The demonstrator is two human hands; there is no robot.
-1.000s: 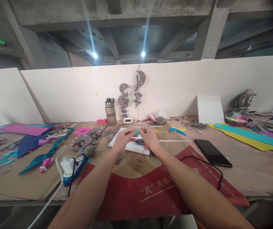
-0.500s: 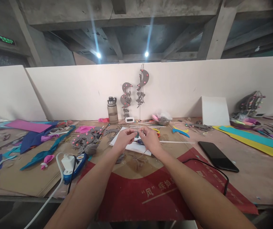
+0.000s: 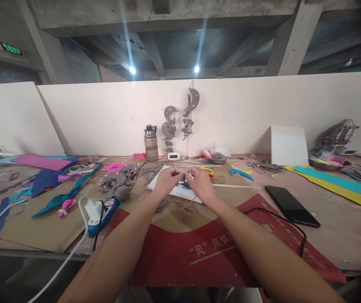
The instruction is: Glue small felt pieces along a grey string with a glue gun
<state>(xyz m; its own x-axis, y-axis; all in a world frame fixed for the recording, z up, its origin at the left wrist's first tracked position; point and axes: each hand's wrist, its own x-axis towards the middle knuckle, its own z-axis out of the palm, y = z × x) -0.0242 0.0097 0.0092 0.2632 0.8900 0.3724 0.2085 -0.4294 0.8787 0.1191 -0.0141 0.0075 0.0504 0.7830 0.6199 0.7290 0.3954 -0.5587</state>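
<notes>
Red cardboard (image 3: pixel 180 261) is lying nearest me, below my forearms. Beyond it, my left hand (image 3: pixel 167 182) and right hand (image 3: pixel 200 183) are meeting fingertip to fingertip, both pinching a small teal piece (image 3: pixel 182 178) that my fingers are mostly hiding. I'm holding it above white paper (image 3: pixel 185 193). Yellow-handled scissors (image 3: pixel 211 172) are lying just beyond my right hand. Farther back, a bottle (image 3: pixel 151 147) is standing left of a small clock (image 3: pixel 173 156).
</notes>
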